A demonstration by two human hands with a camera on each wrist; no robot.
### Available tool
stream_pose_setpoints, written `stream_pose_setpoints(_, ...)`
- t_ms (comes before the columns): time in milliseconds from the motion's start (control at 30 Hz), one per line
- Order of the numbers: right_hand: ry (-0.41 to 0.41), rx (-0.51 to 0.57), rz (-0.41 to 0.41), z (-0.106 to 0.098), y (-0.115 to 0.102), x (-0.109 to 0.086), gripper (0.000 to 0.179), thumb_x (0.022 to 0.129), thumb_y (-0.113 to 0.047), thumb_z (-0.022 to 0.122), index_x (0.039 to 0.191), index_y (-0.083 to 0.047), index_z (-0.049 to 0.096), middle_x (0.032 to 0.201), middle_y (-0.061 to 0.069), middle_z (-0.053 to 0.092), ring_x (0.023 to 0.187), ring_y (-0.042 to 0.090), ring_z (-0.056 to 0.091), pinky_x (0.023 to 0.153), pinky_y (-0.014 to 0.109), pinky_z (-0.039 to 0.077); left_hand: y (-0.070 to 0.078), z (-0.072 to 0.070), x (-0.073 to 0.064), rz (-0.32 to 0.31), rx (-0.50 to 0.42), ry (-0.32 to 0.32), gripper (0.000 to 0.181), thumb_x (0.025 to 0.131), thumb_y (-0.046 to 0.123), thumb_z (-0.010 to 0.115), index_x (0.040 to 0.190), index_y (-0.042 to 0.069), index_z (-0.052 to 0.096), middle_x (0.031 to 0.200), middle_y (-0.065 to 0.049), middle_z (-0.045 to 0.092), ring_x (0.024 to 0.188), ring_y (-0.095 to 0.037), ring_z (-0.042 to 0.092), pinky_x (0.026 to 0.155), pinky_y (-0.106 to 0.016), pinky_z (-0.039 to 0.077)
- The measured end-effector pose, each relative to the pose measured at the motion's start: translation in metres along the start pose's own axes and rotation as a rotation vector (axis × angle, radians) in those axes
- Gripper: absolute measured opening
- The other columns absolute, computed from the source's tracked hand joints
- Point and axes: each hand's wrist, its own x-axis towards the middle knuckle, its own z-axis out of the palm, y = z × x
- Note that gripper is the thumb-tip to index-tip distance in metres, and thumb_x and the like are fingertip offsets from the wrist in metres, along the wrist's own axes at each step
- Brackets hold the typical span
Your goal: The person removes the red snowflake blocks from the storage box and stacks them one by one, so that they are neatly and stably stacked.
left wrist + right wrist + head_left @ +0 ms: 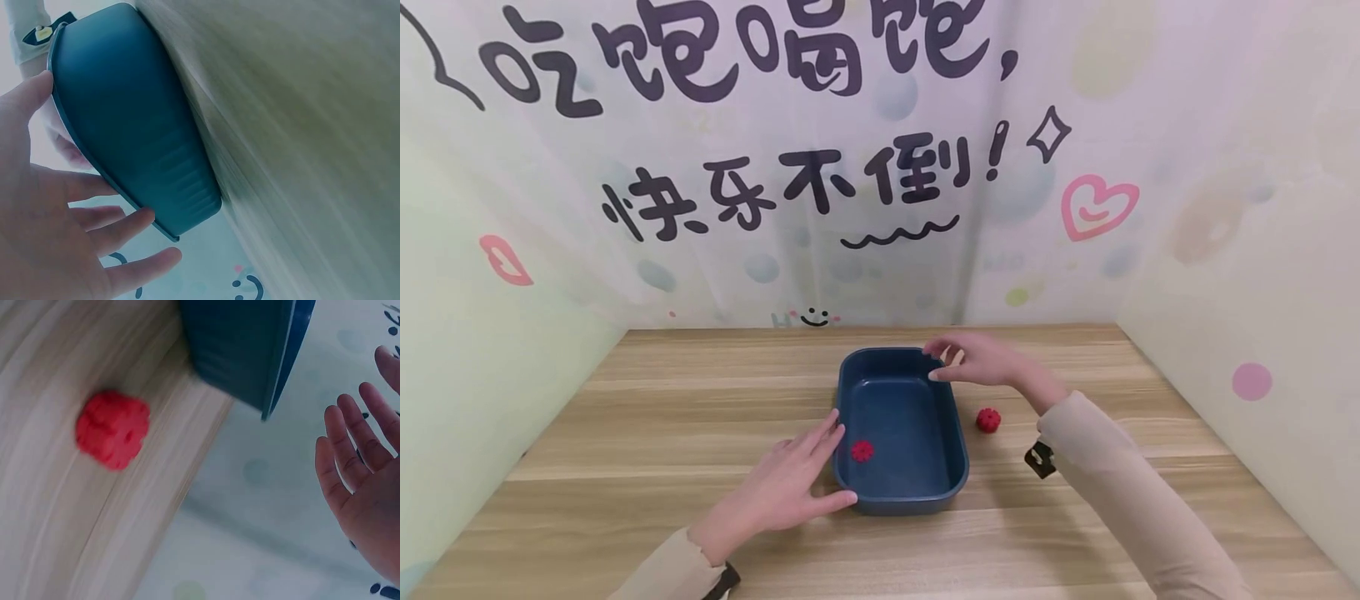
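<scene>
A dark blue rectangular pan stands on the wooden table. Inside it, near the left wall, lies a small red flower-shaped disc. My left hand touches the pan's left rim with thumb and fingers spread, as the left wrist view also shows along the pan's side wall. Over the far right corner hovers my right hand, its fingers loosely bent and nothing in them. To the right of the pan sits a round, notched red piece, larger in the right wrist view as a red lump.
A wooden table top runs back to a printed curtain with dark lettering. Pale side walls bound the table at left and right. A black wrist mount shows beside the right sleeve.
</scene>
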Motion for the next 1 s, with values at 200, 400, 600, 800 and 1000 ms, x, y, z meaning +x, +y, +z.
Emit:
stream_pose_setpoints(200, -0.056, -0.04, -0.074, 0.009, -0.019, 0.017, 0.042, 0.08, -0.034, 0.064, 0.113, -0.008, 0.056, 0.106, 0.003, 0.057, 0.086, 0.015, 0.054, 0.073, 0.028, 0.045, 0.001, 0.0, 0.001, -0.045, -0.03, -0.031, 0.087, 0.076, 0.065, 0.046, 0.138, 0.005, 0.029, 0.142, -0.008, 0.025, 0.122, -0.026, 0.032, 0.09, -0.051, 0.032)
stream_pose_setpoints(400, -0.2, -0.03, -0.032, 0.019, -0.035, 0.03, 0.041, 0.079, -0.034, 0.065, 0.112, -0.012, 0.055, 0.099, 0.002, 0.057, 0.087, 0.014, 0.052, 0.073, 0.027, 0.044, 0.001, 0.002, 0.001, -0.054, -0.04, -0.028, 0.09, 0.076, 0.066, 0.045, 0.138, 0.003, 0.027, 0.142, -0.009, 0.024, 0.121, -0.028, 0.034, 0.09, -0.05, 0.033)
stream_pose_setpoints(600, -0.34, 0.069, -0.001, 0.032, -0.047, 0.044, 0.038, 0.077, -0.025, 0.068, 0.109, -0.009, 0.056, 0.085, -0.002, 0.057, 0.076, 0.013, 0.053, 0.068, 0.027, 0.044, 0.0, 0.002, 0.0, -0.046, -0.047, -0.026, 0.091, 0.076, 0.068, 0.043, 0.138, 0.003, 0.028, 0.142, -0.01, 0.024, 0.121, -0.029, 0.035, 0.089, -0.05, 0.034)
stream_pose_setpoints(800, -0.437, 0.101, 0.074, 0.038, -0.053, 0.055, 0.034, 0.077, -0.024, 0.069, 0.107, -0.012, 0.056, 0.083, 0.0, 0.058, 0.075, 0.014, 0.052, 0.067, 0.026, 0.043, 0.0, 0.001, 0.0, -0.044, -0.048, -0.022, 0.091, 0.075, 0.069, 0.042, 0.137, 0.002, 0.03, 0.141, -0.01, 0.025, 0.12, -0.029, 0.036, 0.089, -0.05, 0.034)
stream_pose_setpoints(1000, -0.461, 0.044, 0.151, 0.044, -0.059, 0.064, 0.03, 0.077, -0.024, 0.069, 0.104, -0.017, 0.057, 0.084, -0.001, 0.057, 0.076, 0.015, 0.051, 0.066, 0.027, 0.044, 0.0, 0.0, 0.0, -0.044, -0.049, -0.025, 0.091, 0.076, 0.068, 0.043, 0.137, 0.002, 0.03, 0.141, -0.01, 0.026, 0.12, -0.028, 0.036, 0.089, -0.05, 0.034)
